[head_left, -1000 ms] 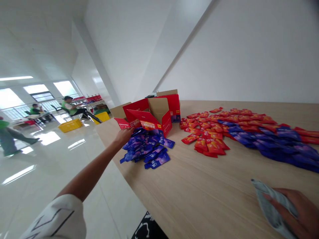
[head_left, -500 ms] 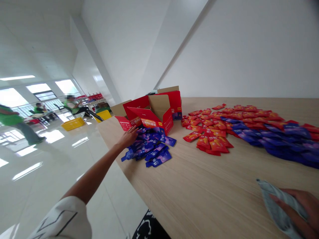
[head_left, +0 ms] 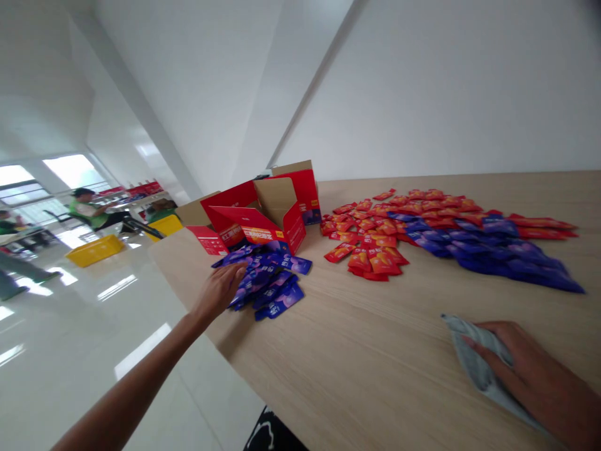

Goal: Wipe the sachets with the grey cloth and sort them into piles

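Observation:
My left hand (head_left: 220, 289) rests against the near left side of a small heap of blue sachets (head_left: 282, 302). Its fingers look stretched out, and no sachet shows in its grasp; the fingertips are partly hidden. At the lower right, my right hand (head_left: 526, 376) is closed around a folded grey cloth (head_left: 474, 351) low over the tabletop. Right behind the blue heap stands an open red carton (head_left: 293, 228) with its flaps up. A second red carton (head_left: 307, 191) is behind that one.
Red sachets (head_left: 370, 254) spread across the middle of the wooden table (head_left: 366, 351), with a longer pile of blue sachets (head_left: 493, 247) to their right. A white wall rises behind. On the floor at left are a yellow bin (head_left: 94, 250) and a seated person (head_left: 94, 213).
The view has swung to the right. My left hand has drawn back from the top of the blue heap to its near side. My right hand still holds the cloth.

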Motion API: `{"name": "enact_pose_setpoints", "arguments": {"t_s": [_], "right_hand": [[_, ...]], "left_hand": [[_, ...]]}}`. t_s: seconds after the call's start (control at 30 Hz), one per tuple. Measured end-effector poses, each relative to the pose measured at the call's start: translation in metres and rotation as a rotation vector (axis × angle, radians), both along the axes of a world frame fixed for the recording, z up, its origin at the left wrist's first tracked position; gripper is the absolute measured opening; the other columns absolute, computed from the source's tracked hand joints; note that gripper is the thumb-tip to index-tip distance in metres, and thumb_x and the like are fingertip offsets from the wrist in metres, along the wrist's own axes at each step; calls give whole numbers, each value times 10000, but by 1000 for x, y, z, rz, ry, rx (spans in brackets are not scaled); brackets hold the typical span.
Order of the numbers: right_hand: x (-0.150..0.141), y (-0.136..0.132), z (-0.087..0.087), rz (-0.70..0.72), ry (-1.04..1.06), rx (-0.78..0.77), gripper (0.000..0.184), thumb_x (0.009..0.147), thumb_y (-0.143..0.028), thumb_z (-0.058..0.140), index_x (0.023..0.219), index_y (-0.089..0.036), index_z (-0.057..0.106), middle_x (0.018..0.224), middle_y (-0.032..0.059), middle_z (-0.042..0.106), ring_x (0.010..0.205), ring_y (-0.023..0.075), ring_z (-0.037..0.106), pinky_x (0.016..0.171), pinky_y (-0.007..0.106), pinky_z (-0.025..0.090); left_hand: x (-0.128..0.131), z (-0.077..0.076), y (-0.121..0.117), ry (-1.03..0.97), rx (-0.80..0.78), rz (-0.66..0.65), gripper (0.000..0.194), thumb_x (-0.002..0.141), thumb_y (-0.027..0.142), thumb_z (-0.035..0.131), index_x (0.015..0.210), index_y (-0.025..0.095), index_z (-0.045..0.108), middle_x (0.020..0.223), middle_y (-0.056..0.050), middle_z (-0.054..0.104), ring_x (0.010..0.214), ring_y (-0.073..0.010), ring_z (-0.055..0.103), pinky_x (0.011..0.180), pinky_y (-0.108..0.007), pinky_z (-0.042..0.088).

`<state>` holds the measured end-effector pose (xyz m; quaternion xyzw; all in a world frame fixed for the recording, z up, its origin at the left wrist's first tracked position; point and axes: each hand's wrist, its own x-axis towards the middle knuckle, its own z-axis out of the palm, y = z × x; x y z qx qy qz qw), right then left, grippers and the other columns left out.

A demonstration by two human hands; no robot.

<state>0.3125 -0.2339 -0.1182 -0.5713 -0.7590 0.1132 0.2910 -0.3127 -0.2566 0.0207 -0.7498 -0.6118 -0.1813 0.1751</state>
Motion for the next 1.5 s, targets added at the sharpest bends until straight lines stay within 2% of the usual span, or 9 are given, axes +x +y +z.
{"name": "enact_pose_setpoints", "arguments": {"t_s": [0.13,0.23,0.33,0.43,0.53,0.63,0.8,0.97,1.5], "right_hand": [[-25,-17,37,28,-7,-109,344,971,-573,430,1137,-305,566,1163,95,652,1068,299,670,942,464,533],[-31,-19,49,103,-34,-148,328,993,-526,430,1148,-283,585,1168,77,647,1033,263,672,880,410,549],[-32,-20,56,176,-47,-167,277,1006,-454,449,1174,-281,586,1195,67,639,1040,238,667,860,369,545],[-33,-21,62,206,-37,-168,230,1013,-385,464,1180,-272,576,1202,65,630,1055,233,655,887,369,528],[-35,-20,66,220,-33,-181,196,1012,-341,484,1170,-260,567,1194,70,623,1048,232,644,911,379,510],[-35,-19,69,218,-48,-187,178,1000,-322,515,1155,-247,563,1182,70,616,1044,237,639,910,382,502],[-36,-18,73,225,-76,-172,189,993,-311,545,1170,-246,552,1187,56,610,1055,240,640,867,366,505],[-36,-19,77,226,-110,-162,199,989,-311,568,1176,-248,547,1181,48,612,1026,235,651,796,338,501],[-36,-19,72,240,-88,-151,192,997,-337,562,1167,-249,540,1178,48,605,1028,234,645,799,335,485]], "left_hand": [[95,19,-24,-36,-24,-373,255,1042,251,434,998,185,676,917,-82,721,844,-185,665,805,-325,511],[181,28,-15,26,-5,-678,241,1006,202,446,856,177,633,684,-45,617,644,-173,567,635,-323,434],[266,20,21,82,-41,-698,345,1028,279,422,734,194,582,643,-26,576,603,-159,549,617,-313,427],[334,3,72,114,-81,-653,295,1033,314,462,822,185,624,750,-35,632,683,-154,605,657,-293,480],[380,-13,123,152,-127,-591,197,1022,323,553,1022,155,656,973,-54,678,857,-166,656,778,-324,549],[413,-26,167,205,-160,-542,295,996,350,624,1222,160,627,1236,-95,639,1074,-224,647,921,-434,560],[450,-43,216,281,-167,-466,368,988,346,639,1311,175,593,1341,-112,593,1157,-257,623,960,-474,553],[464,-52,239,309,-147,-411,358,988,353,638,1294,171,602,1326,-110,601,1149,-254,626,961,-476,551],[424,-44,225,272,-270,-529,380,993,353,631,1332,186,586,1372,-115,580,1185,-262,614,991,-488,537]]}}
